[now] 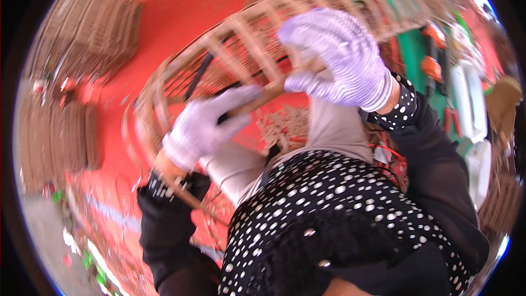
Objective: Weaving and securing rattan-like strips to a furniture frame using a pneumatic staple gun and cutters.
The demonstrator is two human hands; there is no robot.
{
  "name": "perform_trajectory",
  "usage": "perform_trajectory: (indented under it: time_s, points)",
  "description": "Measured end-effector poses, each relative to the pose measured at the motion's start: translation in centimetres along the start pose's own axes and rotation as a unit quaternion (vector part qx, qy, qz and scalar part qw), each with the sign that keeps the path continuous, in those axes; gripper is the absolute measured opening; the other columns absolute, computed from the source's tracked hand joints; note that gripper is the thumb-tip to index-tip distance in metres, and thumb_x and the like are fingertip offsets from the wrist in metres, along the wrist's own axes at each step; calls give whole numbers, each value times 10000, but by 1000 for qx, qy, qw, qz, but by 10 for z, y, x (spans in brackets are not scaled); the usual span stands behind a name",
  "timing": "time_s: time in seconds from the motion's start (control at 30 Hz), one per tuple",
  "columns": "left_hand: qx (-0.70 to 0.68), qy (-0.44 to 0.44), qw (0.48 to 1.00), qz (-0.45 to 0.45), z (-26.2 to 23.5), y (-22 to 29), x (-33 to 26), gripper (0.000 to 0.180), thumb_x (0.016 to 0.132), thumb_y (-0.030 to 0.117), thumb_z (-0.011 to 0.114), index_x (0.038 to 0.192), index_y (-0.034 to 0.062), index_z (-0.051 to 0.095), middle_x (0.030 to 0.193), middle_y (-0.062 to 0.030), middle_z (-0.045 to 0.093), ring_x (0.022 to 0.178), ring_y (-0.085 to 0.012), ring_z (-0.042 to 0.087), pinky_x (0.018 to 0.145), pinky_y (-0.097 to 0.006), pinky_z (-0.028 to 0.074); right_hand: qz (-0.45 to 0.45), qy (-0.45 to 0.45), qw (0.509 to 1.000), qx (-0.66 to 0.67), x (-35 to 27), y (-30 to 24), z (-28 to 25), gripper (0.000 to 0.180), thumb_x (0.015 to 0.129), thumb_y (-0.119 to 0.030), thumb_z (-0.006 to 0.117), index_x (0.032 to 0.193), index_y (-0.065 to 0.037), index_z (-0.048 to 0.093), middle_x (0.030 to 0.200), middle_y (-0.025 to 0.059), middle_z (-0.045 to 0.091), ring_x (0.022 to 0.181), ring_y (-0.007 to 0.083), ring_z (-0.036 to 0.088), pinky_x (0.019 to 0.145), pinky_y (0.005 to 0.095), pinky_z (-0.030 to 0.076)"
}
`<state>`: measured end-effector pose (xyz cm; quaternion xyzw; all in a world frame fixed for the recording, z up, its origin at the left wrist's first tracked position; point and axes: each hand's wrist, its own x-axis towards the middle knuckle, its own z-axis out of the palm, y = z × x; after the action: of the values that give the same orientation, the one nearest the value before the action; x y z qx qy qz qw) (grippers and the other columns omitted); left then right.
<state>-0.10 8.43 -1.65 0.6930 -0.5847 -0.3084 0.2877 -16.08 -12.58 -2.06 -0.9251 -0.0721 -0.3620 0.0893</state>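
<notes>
Head view, worn by me and looking down on my work: both of my hands, in pale lilac, ribbed gloves, are raised in front of my body and grip a short brown stick (268, 96) that runs obliquely between them. My left hand (205, 126) has its fingers wrapped around the lower end of the stick, with little gap left between fingers and thumb; my right hand (342, 57), higher and farther from me, has its fingers curled over the other end, its thumb lying along the near side. The stick lies over my light trousers (337, 126) and against a long, curved, slatted brown frame (253, 48), which arcs from beside my left wrist up and across to the upper right; blur hides whether the two are joined. Beneath the stick is a heap of brown scraps (285, 123). Red floor covering (170, 11) extends beyond the frame. To the left stand an upper stack of brown woven pieces (98, 27) and a lower stack (60, 137). To the right are an orange-and-black tool (431, 68), a red-handled tool (452, 121) and long white objects (472, 101).
</notes>
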Motion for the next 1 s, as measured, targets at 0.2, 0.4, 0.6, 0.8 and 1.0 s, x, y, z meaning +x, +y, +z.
perform_trajectory:
  time_s: [0.2, 0.4, 0.6, 0.8, 1.0]
  points:
    - [-53, 22, 997, -48, 25, 20, 2, 354, 730, 43, 641, 1078, 2, 589, 1039, -149, 619, 973, -214, 602, 834, -277, 463, 477, 158, 857, -116, -155, 123, -104, 379, 763, -251, 649, 1076, -58, 561, 1021, 120, 616, 957, 220, 590, 823, 330, 455]
    - [-36, 28, 997, -56, 33, 21, 5, 334, 724, 31, 634, 1055, 0, 601, 971, -150, 640, 904, -218, 630, 799, -275, 479, 686, -50, 689, -227, -261, 189, -151, 744, 676, -462, 684, 1209, -9, 429, 1078, 162, 592, 998, 268, 571, 882, 352, 418]
    - [-70, -12, 997, -26, 15, 10, 5, 446, 740, 115, 660, 1156, 11, 536, 1071, -129, 610, 956, -171, 591, 839, -276, 441, 626, -102, 772, -47, -276, 276, -133, 284, 656, -233, 727, 734, 18, 621, 635, 42, 599, 533, 137, 529, 499, 304, 431]
    - [-127, 1, 992, -13, 22, 3, 6, 460, 744, 26, 626, 1190, 92, 534, 1093, -79, 611, 971, -137, 578, 839, -271, 448, 705, -24, 708, -7, -253, 263, -178, 190, 699, -212, 654, 712, -44, 566, 617, 26, 539, 518, 131, 507, 474, 264, 403]
    - [-122, -8, 992, -38, 22, 1, 8, 472, 722, -18, 620, 1177, 86, 545, 1087, -56, 616, 970, -89, 549, 851, -257, 444, 551, 107, 721, 406, -148, 109, -241, 454, 688, -120, 624, 1080, -14, 422, 866, 36, 489, 792, 139, 496, 709, 271, 441]
